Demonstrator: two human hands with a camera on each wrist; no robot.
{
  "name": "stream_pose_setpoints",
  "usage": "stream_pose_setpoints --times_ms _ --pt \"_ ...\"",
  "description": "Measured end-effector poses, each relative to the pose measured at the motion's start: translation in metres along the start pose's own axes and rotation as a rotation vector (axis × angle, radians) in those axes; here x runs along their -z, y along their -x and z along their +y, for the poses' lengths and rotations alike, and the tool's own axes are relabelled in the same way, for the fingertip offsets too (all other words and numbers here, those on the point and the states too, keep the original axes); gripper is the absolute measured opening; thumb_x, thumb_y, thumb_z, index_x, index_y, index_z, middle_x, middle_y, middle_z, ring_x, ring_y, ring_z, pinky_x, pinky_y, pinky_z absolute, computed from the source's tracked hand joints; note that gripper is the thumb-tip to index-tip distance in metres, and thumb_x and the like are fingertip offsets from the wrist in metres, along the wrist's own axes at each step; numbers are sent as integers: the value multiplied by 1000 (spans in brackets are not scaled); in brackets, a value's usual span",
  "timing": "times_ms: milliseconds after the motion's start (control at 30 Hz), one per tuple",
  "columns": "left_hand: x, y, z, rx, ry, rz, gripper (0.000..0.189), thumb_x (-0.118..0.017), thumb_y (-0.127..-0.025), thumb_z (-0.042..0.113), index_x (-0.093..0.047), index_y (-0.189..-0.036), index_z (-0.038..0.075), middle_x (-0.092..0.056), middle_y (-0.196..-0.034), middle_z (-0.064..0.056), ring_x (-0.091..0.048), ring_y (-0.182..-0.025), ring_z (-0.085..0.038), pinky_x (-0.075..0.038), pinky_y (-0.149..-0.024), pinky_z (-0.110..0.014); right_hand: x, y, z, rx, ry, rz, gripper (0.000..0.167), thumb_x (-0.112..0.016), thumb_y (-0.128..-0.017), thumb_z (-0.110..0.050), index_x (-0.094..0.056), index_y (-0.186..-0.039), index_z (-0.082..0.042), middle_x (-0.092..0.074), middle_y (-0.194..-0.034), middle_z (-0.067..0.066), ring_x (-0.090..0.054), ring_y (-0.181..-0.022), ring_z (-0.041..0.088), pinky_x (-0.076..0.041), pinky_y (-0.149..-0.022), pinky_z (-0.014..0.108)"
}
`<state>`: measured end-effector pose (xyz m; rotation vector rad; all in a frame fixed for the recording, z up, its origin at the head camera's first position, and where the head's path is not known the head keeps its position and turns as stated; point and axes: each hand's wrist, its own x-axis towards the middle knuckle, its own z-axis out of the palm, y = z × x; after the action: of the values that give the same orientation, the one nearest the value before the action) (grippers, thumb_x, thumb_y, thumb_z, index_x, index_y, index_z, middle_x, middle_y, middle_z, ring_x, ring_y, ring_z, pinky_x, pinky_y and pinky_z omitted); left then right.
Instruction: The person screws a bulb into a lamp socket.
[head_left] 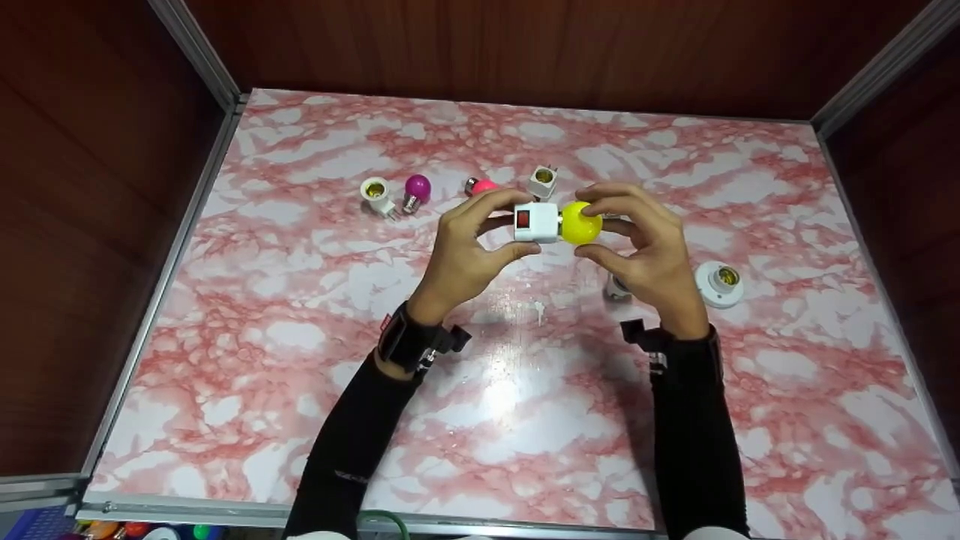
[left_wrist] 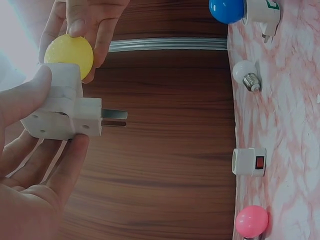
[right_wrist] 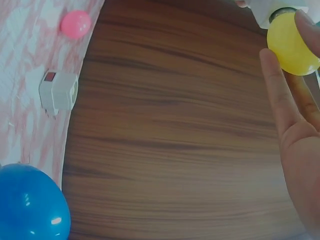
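1. Two hands meet over the farther half of the bench (head_left: 225, 337): we see the left hand (head_left: 469, 251) and the right hand (head_left: 649, 240) holding a switched socket (head_left: 541, 223) and a yellow bulb (head_left: 580, 223) in the air between them.
2. The left hand's fingers pinch the switched socket by opposite sides, thumb toward the near edge. We judge that this grip leaves the red switch (head_left: 523, 219) uncovered; the left wrist view shows the prongs (left_wrist: 115, 114) clear of the fingers too.
3. The right hand's fingers and thumb pinch the yellow bulb round its globe, probably to keep its metal neck (right_wrist: 282, 14) free. We cannot tell how deep that neck sits.
4. Both pieces stand in one line, seemingly so that neck and socket meet straight.
5. Toward the far left corner we find a white lampholder (head_left: 373, 189) near a purple bulb (head_left: 418, 187). Toward the far edge's middle lie a pink bulb (head_left: 484, 186) and a second switched socket (head_left: 543, 180); we suppose that leaves working room nearer us.
6. Toward the right edge, a round base (head_left: 721, 283) lies flat, mouth upward. The left wrist view adds a white bulb (left_wrist: 243, 71) and a blue bulb (left_wrist: 226, 9) seated in a holder (left_wrist: 262, 12).
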<state>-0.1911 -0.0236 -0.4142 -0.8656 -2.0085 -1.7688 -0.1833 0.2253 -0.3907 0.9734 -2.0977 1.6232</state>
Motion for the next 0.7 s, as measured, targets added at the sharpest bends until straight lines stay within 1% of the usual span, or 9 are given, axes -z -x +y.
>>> stream_pose_setpoints --times_ms 233,500,700 --pt "1 0 0 -2 -2 -7 55 -91 -83 9 -68 -130 -7 -70 -130 -24 -72 -120 -32 -64 -103 -28 0 -1 1 9 6 7 44 -81 -77 23 -70 -117 11 -68 -130 25 -70 -126 23 -63 -104 31" --pt "1 0 1 5 5 -11 55 -90 -83 7 -67 -130 -8 -69 -132 -25 -71 -122 -34 -63 -105 -28 -1 -1 3 12 -4 20 46 -81 -75 24 -68 -118 14 -69 -130 23 -71 -125 21 -64 -103 32" --pt "1 0 1 -4 7 -4 53 -89 -84 6 -67 -130 -8 -70 -131 -25 -72 -123 -33 -63 -106 -29 -1 0 2 -7 2 15 49 -81 -76 22 -69 -122 11 -70 -130 23 -72 -124 21 -64 -102 31"
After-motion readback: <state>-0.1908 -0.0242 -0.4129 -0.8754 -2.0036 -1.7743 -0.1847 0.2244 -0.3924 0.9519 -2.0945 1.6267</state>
